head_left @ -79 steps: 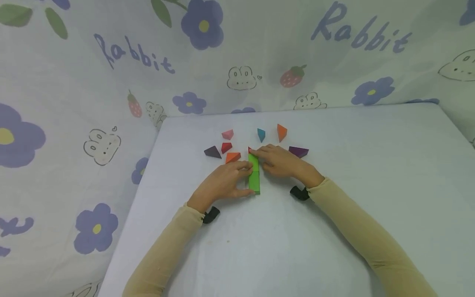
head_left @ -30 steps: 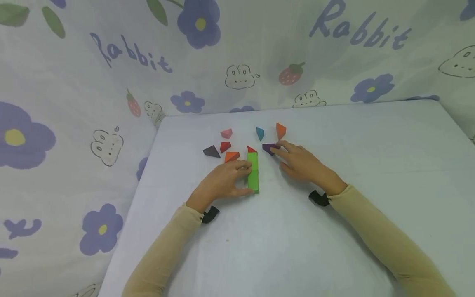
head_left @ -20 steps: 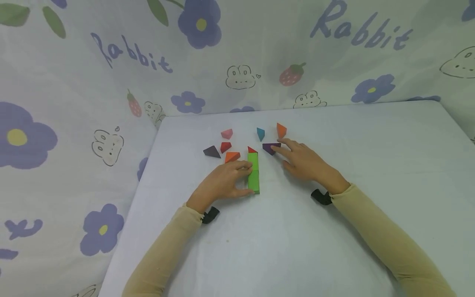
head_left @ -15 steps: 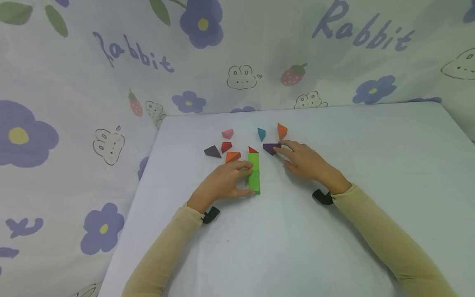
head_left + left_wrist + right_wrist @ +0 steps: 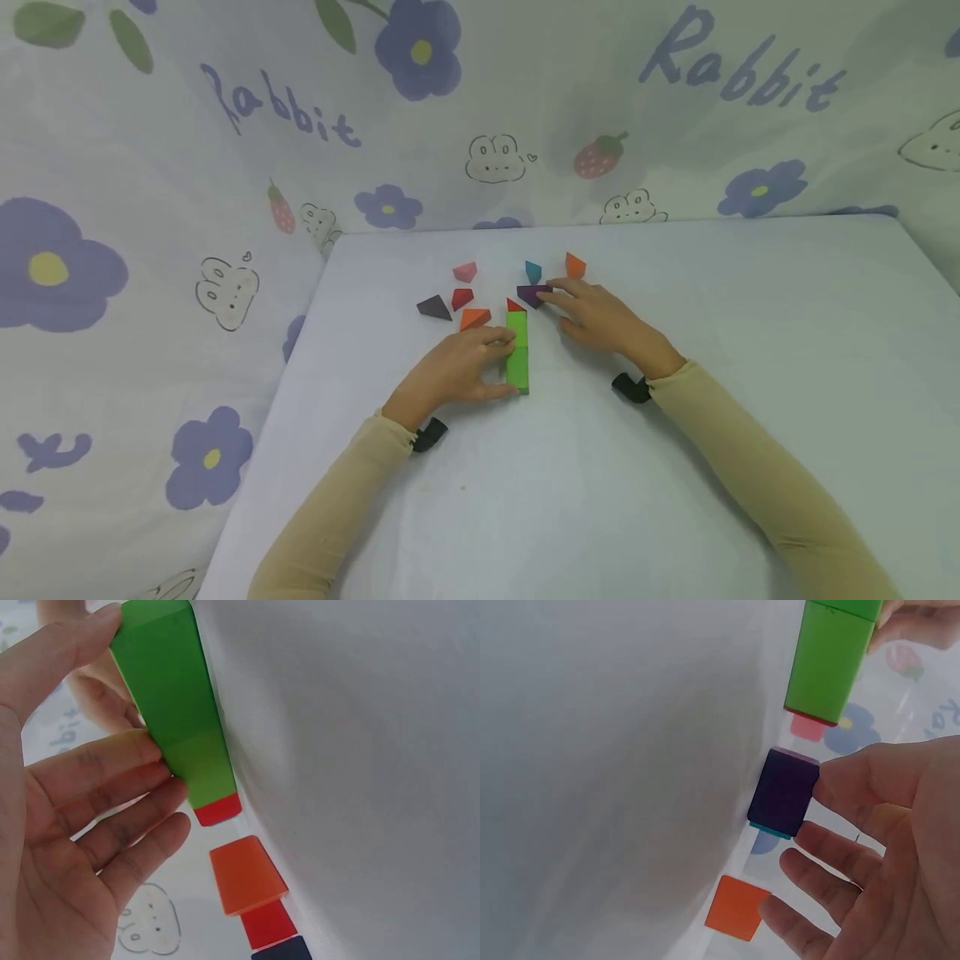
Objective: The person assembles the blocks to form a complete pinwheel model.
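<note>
Two green blocks (image 5: 517, 367) lie end to end in a column, with a small red triangular block (image 5: 514, 305) at their far end. My left hand (image 5: 453, 367) rests against them, fingers on the left side and thumb at the near end. In the left wrist view its fingers (image 5: 142, 765) are fairly straight along the green side. To the right of the red triangle, the fingers of my right hand (image 5: 600, 317) touch a purple block (image 5: 531, 295). The right wrist view shows the fingers spread beside this purple block (image 5: 784, 791), not wrapped round it.
Left of the column lie an orange block (image 5: 475, 318), a dark grey block (image 5: 434, 307), a red block (image 5: 462, 298) and a pink block (image 5: 465, 272). Behind the purple block are a blue block (image 5: 533, 271) and another orange block (image 5: 575, 266). A patterned cloth hangs behind the white table (image 5: 570, 500).
My right hand has left the red triangle and slid the purple block leftward from the far right, close to that triangle. My left hand keeps its place at the green blocks.
</note>
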### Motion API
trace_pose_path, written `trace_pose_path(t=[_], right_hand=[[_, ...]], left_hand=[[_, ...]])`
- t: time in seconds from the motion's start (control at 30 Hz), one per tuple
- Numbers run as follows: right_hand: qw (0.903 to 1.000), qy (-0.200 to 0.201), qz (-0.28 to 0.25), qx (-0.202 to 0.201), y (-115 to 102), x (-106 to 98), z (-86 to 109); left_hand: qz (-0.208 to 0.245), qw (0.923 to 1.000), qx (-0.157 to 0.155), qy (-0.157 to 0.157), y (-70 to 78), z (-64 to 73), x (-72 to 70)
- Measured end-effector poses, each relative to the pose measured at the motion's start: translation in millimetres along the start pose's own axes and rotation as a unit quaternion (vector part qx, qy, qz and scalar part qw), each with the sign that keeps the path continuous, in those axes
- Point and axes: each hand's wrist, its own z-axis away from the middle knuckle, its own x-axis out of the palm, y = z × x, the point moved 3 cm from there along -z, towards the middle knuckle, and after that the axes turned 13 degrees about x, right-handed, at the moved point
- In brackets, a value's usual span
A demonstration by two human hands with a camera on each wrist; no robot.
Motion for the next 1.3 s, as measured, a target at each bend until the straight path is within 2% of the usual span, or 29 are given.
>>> trace_pose_path(t=[0.47,0.77,1.0,1.3], right_hand=[[0.9999,-0.002,0.008,-0.009,-7,4,0.9],[0.9999,-0.002,0.013,-0.008,-11,3,0.6],[0.9998,0.019,0.000,-0.012,-9,7,-7.3],[0.9999,0.004,0.003,-0.011,-11,7,-9.0]], left_hand=[[-0.002,0.9999,0.002,-0.012,2.2,-2.8,-2.6],[-0.005,1.0000,0.005,-0.006,1.2,-2.0,-1.9],[-0.009,0.9999,0.009,0.001,0.4,-1.6,1.7],[-0.015,0.9998,0.009,0.001,0.5,-0.1,1.1]])
